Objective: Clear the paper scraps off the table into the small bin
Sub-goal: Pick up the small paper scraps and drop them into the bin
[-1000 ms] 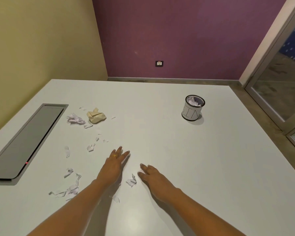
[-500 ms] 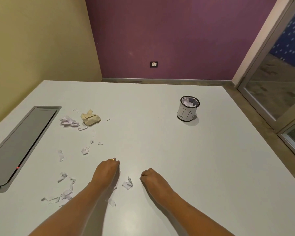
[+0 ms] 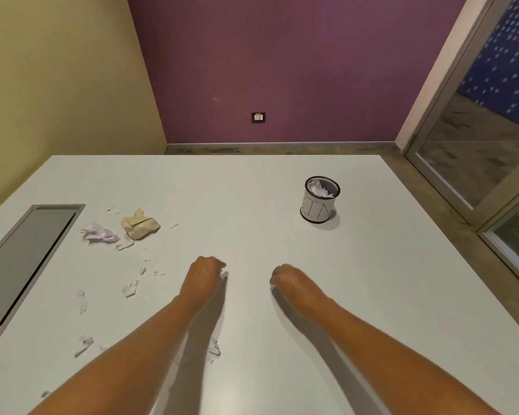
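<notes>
My left hand and my right hand hover over the middle of the white table, both curled into fists. A sliver of white paper shows at the fingertips of each. The small bin, a white cup with a black rim, stands far right of my hands and holds crumpled paper. Loose scraps lie to the left: a tan wad, a white crumpled wad, and several small bits such as one scrap. Another scrap lies between my forearms.
A grey recessed cable tray with a red light runs along the table's left side. The table's right edge drops to the floor beside a glass door. Yellow and purple walls stand behind.
Both hands went from flat with spread fingers to closed fists and moved forward, away from me. The scrap that lay between them now lies back between my forearms.
</notes>
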